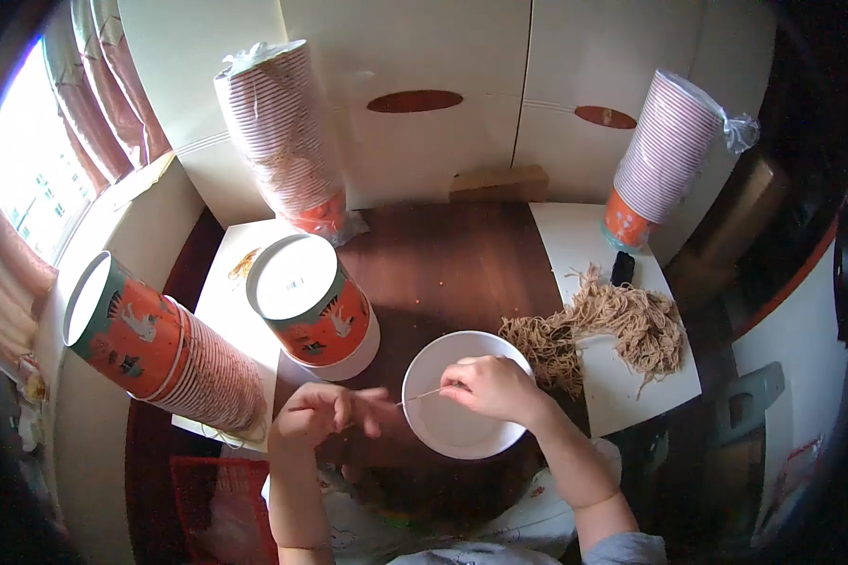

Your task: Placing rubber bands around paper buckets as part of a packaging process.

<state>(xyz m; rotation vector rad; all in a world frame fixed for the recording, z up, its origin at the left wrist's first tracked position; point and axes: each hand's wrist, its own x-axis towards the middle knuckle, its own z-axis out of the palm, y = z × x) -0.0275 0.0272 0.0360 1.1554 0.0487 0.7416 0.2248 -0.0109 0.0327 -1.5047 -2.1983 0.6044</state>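
Observation:
An open white paper bucket stands in front of me with its mouth up. My right hand is over its opening, thumb and fingertips pinching a thin tan string. From there the string runs left across the bucket's rim toward my left hand. That hand is just outside the rim on the left, its fingers partly blurred, so whether they grip the string's end cannot be made out. Close to the bucket's right side lies a tangled heap of tan strings.
An orange-and-green bucket stands upside down at the left. Beside it leans a nested bucket stack. Plastic-wrapped stacks rise at the back left and back right. A black object lies behind the strings on a white board.

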